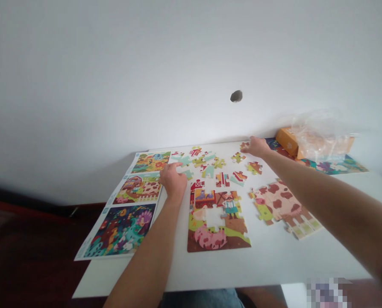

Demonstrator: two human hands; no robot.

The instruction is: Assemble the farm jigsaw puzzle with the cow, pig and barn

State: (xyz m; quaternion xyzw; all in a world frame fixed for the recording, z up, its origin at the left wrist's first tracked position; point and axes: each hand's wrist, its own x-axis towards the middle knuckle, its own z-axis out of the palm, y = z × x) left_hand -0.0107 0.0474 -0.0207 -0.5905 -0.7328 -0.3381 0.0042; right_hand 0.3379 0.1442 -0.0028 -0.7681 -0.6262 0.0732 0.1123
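Note:
My left hand (172, 179) rests at the right edge of the printed picture sheet (160, 201), thumb and forefinger apart, beside loose pale-blue puzzle pieces (187, 174). At the back of the table my right hand (257, 146) has its fingertips closed on a brown-and-red puzzle piece (244, 146), partly covered by the hand. Between the hands lie several loose pieces, among them a green one (219, 163). Nearer to me is a joined farm section (216, 241) with a pig and a farmer, with a gap in its middle. A joined cow section (279, 201) lies under my right forearm.
An orange box (287, 140) with a clear plastic bag (321, 132) stands at the back right on a dark, colourful picture (345, 164). The white table (210, 271) meets a pale wall with a round hole (236, 96). The sheet overhangs the table's left edge.

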